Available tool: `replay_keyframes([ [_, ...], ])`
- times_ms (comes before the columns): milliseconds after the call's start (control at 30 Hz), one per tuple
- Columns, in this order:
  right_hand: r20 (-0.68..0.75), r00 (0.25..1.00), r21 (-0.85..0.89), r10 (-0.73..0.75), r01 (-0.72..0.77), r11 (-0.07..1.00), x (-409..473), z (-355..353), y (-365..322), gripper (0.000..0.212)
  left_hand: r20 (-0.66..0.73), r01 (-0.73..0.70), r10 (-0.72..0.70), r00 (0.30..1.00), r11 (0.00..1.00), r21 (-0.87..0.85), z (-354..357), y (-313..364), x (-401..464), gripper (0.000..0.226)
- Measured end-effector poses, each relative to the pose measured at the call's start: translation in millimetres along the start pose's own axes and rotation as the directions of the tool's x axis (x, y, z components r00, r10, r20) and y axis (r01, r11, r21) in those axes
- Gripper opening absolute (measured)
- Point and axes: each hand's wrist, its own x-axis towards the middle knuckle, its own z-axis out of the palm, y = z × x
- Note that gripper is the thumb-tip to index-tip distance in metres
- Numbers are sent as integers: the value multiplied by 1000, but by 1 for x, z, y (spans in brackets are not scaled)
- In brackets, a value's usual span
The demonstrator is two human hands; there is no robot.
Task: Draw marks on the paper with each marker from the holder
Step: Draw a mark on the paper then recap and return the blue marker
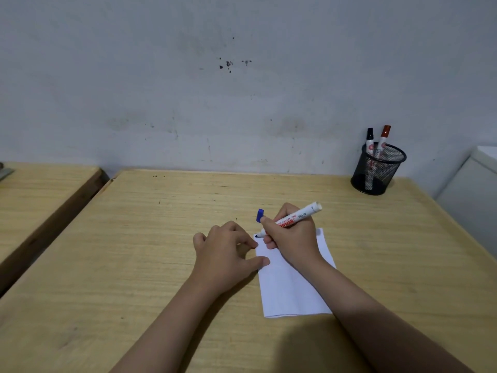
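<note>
A folded white paper (291, 286) lies on the wooden desk (150, 251). My right hand (293, 235) grips an uncapped blue marker (298, 217), white-barrelled, with its blue tip touching the paper's top left corner. The blue cap (260, 215) stands on the desk just beyond that corner. My left hand (226, 251) rests on the desk, fingers spread, with fingertips pressing on the paper's left edge. A black mesh holder (377, 170) at the desk's far right corner holds a black-capped marker (369, 141) and a red-capped marker (384, 138).
A grey stained wall (242, 90) rises right behind the desk. A second wooden table (40, 189) sits to the left across a narrow gap. A white cabinet-like object (476, 189) stands past the desk's right edge.
</note>
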Motion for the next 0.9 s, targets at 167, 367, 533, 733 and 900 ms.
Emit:
replay_keyframes([
  [167,15,998,-17,57,-57,998,1,-1,-1,30,0,0,0,1000,1000,7,0,1,-1,34],
  [367,-49,997,47,58,-55,997,-1,-3,-4,28,-11,-3,3,1000,1000,-5,1,0,0,33],
  [533,-254,961,298,109,-30,954,0,-5,-6,25,10,39,-38,999,995,-96,-1,1,2,29],
  [733,-310,936,407,167,-28,913,0,-5,-11,13,-21,67,-74,997,969,-238,-4,7,35,23],
  [900,-262,962,382,79,28,924,-5,-11,-21,4,50,-88,94,994,990,-114,6,19,65,30],
])
